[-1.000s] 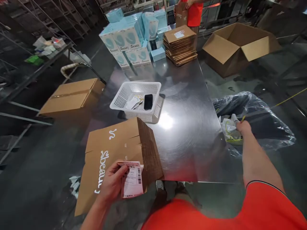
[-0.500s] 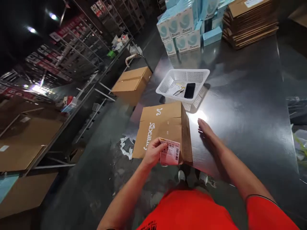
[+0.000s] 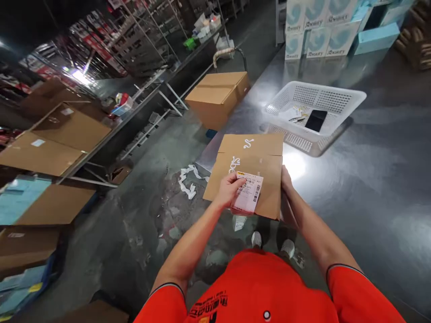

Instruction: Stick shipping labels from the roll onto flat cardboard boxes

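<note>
A stack of flat brown cardboard [image 3: 269, 166] with white lettering lies at the near left corner of the metal table. My left hand [image 3: 230, 189] pinches a white printed label sheet [image 3: 249, 193] by its left side, over the top cardboard. My right hand [image 3: 288, 185] is at the cardboard's right edge, its fingers partly hidden beside and behind it, so its grip cannot be made out.
A white basket [image 3: 348, 99] holding a black phone [image 3: 316, 120] and papers stands on the metal table [image 3: 363, 188]. Behind are white-blue product boxes [image 3: 318, 42]. Left of the table are a closed carton [image 3: 217, 96] and white scraps [image 3: 188, 188] on the floor.
My right hand has come left from beside the cardboard to its right edge. The label is still in my left hand. The view has shifted, with the basket now further right.
</note>
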A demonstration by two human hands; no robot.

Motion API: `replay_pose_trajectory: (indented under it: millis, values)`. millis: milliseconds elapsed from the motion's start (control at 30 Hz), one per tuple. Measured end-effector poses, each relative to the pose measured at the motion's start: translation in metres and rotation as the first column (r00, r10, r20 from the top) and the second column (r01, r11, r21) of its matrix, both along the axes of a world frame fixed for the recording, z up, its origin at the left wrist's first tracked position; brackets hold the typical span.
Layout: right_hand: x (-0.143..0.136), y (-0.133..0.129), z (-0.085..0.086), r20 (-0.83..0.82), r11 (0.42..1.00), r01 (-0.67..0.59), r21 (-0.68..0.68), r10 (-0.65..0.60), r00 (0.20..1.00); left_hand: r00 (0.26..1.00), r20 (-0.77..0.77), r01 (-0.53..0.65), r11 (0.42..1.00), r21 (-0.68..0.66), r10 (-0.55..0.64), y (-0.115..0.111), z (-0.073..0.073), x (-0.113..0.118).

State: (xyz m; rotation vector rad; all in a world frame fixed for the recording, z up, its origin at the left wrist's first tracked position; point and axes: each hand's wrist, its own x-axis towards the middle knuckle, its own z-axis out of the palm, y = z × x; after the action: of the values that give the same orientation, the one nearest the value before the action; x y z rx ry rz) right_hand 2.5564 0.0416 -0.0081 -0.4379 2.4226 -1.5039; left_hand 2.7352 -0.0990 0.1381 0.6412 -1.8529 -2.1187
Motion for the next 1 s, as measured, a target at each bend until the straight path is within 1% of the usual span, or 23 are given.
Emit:
replay_pose_trajectory:
  millis: [33,100,133,167,200,233,267,300,333,367,400,433,500,533,567,600,667,700,733,800,867,933,1000]
  values:
    - [-0.001,0.000,0.013,-0.012,0.998,0.061,0.009,-0.061,0.998,1.000,0.005,0.002,1.000,0.018,-0.002,-0.002,0.002,0.005]
    - [0.002,0.003,0.051,-0.073,0.982,0.191,0.006,-0.190,0.979,0.999,0.035,-0.011,0.999,0.044,0.009,-0.003,0.007,0.020]
    - [0.007,0.005,0.076,-0.122,0.977,0.209,-0.030,-0.211,0.970,0.998,0.052,-0.023,0.998,0.054,0.020,-0.001,0.010,0.030]
    - [0.017,0.007,0.103,-0.175,0.984,0.165,-0.073,-0.175,0.969,0.997,0.067,-0.039,0.997,0.065,0.034,0.002,0.014,0.040]
    - [0.031,0.008,0.131,-0.233,0.992,0.048,-0.116,-0.074,0.970,0.996,0.076,-0.054,0.996,0.073,0.048,0.005,0.017,0.050]
    - [0.049,0.008,0.157,-0.275,0.980,-0.157,-0.124,0.118,0.954,0.995,0.077,-0.071,0.995,0.075,0.065,0.010,0.020,0.061]
    - [0.069,0.009,0.181,-0.279,0.917,-0.392,-0.067,0.361,0.890,0.994,0.073,-0.093,0.993,0.072,0.087,0.015,0.023,0.071]
    - [0.090,0.009,0.200,-0.250,0.813,-0.582,0.009,0.566,0.786,0.991,0.068,-0.117,0.991,0.065,0.112,0.020,0.025,0.080]
    - [0.110,0.010,0.214,-0.205,0.703,-0.706,0.084,0.706,0.678,0.988,0.067,-0.141,0.989,0.054,0.137,0.025,0.025,0.088]
    - [0.127,0.011,0.222,-0.159,0.614,-0.776,0.146,0.788,0.594,0.985,0.066,-0.162,0.986,0.042,0.159,0.030,0.024,0.096]
    - [0.141,0.012,0.225,-0.130,0.563,-0.804,0.192,0.826,0.548,0.982,0.066,-0.178,0.983,0.037,0.175,0.034,0.021,0.103]
    - [0.149,0.014,0.224,-0.121,0.541,-0.811,0.223,0.841,0.528,0.980,0.069,-0.189,0.981,0.039,0.186,0.037,0.017,0.109]
    - [0.151,0.013,0.214,-0.139,0.535,-0.804,0.261,0.844,0.517,0.980,0.085,-0.184,0.981,0.062,0.179,0.039,0.004,0.119]
    - [0.145,0.010,0.208,-0.163,0.547,-0.790,0.278,0.837,0.522,0.982,0.095,-0.170,0.981,0.091,0.162,0.038,-0.004,0.123]
    - [0.134,0.004,0.202,-0.200,0.576,-0.758,0.306,0.817,0.540,0.985,0.109,-0.150,0.980,0.132,0.136,0.036,-0.012,0.127]
    - [0.121,-0.005,0.197,-0.250,0.622,-0.700,0.352,0.783,0.570,0.987,0.120,-0.130,0.976,0.176,0.110,0.034,-0.021,0.131]
    - [0.090,-0.029,0.188,-0.357,0.711,-0.535,0.457,0.697,0.622,0.987,0.144,-0.109,0.966,0.233,0.077,0.027,-0.038,0.136]
    - [0.075,-0.042,0.186,-0.395,0.733,-0.458,0.504,0.667,0.632,0.984,0.158,-0.114,0.965,0.235,0.078,0.025,-0.046,0.140]
    - [0.062,-0.055,0.184,-0.414,0.735,-0.404,0.545,0.655,0.632,0.981,0.173,-0.123,0.967,0.221,0.086,0.023,-0.053,0.144]
    - [0.042,-0.073,0.182,-0.411,0.712,-0.357,0.604,0.663,0.625,0.975,0.204,-0.131,0.974,0.184,0.093,0.022,-0.064,0.157]
    - [0.032,-0.082,0.182,-0.410,0.692,-0.281,0.665,0.653,0.637,0.971,0.234,-0.076,0.985,0.156,0.038,0.024,-0.072,0.178]
    - [0.032,-0.085,0.182,-0.445,0.689,-0.185,0.701,0.625,0.642,0.970,0.242,-0.046,0.990,0.131,0.013,0.022,-0.072,0.199]
    - [0.044,-0.090,0.179,-0.478,0.692,-0.163,0.703,0.629,0.613,0.970,0.222,-0.117,0.990,0.079,0.097,0.011,-0.064,0.209]
